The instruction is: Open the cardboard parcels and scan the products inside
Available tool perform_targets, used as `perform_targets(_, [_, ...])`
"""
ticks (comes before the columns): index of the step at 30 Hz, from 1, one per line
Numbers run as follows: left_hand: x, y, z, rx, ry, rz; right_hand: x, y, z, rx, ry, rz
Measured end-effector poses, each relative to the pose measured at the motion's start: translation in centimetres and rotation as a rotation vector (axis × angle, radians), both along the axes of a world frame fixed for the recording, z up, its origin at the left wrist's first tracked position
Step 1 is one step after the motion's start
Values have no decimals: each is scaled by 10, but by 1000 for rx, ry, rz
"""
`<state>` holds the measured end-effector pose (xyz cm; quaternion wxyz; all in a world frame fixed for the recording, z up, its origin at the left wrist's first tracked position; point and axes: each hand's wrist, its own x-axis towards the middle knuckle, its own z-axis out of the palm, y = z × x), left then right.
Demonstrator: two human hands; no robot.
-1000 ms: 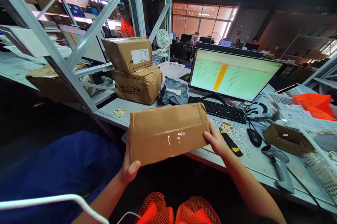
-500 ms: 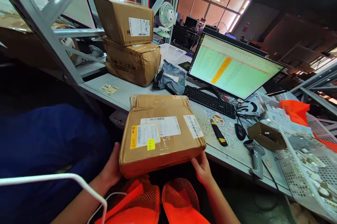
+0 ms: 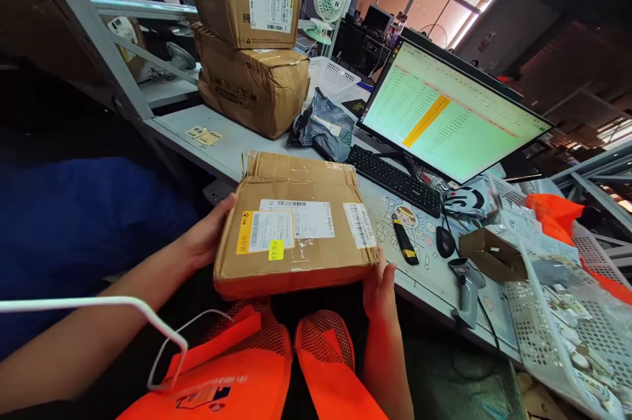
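Note:
A flat brown cardboard parcel with white shipping labels and a small yellow sticker lies label side up, its far end over the desk's front edge. My left hand grips its left side, fingers under it. My right hand holds the near right corner, thumb on the edge. Both hands are closed on the parcel, above my orange mesh vest.
Two stacked cardboard boxes stand at the desk's far left, a grey poly bag beside them. A monitor, keyboard, box cutter, mouse, barcode scanner, small open carton and white baskets lie to the right.
The parcel was turned from its plain taped side to its label side and lowered toward my lap. My view has tilted down and my hands shifted along its sides.

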<state>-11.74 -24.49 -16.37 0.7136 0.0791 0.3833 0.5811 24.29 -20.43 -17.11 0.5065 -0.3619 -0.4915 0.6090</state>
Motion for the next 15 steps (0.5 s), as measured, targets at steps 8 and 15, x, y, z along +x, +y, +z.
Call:
perform_targets(8, [12, -36, -34, 117, 19, -109, 2, -22, -38, 47, -27, -100])
perform_targets(15, [17, -66, -68, 301, 115, -100, 18, -34, -57, -13, -9, -41])
